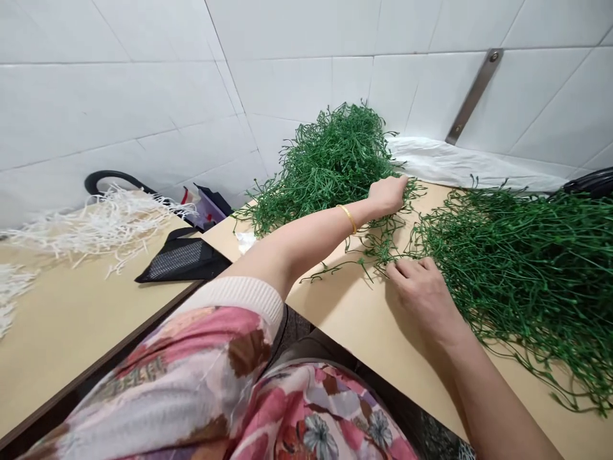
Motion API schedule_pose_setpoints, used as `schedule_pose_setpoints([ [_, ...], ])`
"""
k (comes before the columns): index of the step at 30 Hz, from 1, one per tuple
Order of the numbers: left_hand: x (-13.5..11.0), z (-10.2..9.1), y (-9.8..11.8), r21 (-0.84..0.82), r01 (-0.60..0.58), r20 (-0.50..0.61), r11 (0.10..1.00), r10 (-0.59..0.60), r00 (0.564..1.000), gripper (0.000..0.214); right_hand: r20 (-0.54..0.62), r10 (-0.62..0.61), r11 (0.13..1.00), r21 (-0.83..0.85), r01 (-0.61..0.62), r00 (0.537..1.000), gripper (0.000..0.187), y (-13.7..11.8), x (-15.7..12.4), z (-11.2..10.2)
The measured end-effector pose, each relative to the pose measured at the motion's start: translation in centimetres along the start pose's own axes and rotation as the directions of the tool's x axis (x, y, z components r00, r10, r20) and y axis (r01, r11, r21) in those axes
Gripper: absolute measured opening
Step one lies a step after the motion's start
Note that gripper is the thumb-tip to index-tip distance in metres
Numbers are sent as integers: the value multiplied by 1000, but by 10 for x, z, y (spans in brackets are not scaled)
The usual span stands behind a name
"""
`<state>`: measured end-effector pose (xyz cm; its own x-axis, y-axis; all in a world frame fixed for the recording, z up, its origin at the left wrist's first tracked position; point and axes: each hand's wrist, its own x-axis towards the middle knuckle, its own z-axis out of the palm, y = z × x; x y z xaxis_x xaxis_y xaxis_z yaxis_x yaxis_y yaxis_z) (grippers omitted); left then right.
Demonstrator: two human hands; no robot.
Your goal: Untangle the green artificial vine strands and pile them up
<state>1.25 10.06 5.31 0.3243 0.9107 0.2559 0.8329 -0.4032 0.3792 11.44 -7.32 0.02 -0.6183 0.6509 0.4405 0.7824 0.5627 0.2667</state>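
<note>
Two piles of thin, wiry green stems with small branching tips lie on the tan table. My left hand (pixel 389 195), with a gold bracelet (pixel 347 218) at the wrist, reaches across to the right edge of the taller stem pile (pixel 330 160). Its fingers are curled closed among the stems; exactly which strands they grip is partly hidden. Lower and nearer to me, my right hand (pixel 421 287) is closed, its fingertips on loose green stems (pixel 380 252) between the piles. To its right spreads the wider stem pile (pixel 531 262).
White strands (pixel 110 220) lie in a heap on another tan table (pixel 71 319) at the left. A black mesh pouch (pixel 179 259) sits at the gap between tables. White cloth or plastic (pixel 460 163) runs along the tiled wall, below a metal bracket (pixel 474 96).
</note>
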Motion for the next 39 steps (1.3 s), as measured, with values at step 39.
schedule_pose_setpoints([
  [39, -230, -16, -59, 206, -644, 307, 737, 576, 757, 22, -400, 748, 657, 560, -504, 530, 19, 35, -18, -5],
])
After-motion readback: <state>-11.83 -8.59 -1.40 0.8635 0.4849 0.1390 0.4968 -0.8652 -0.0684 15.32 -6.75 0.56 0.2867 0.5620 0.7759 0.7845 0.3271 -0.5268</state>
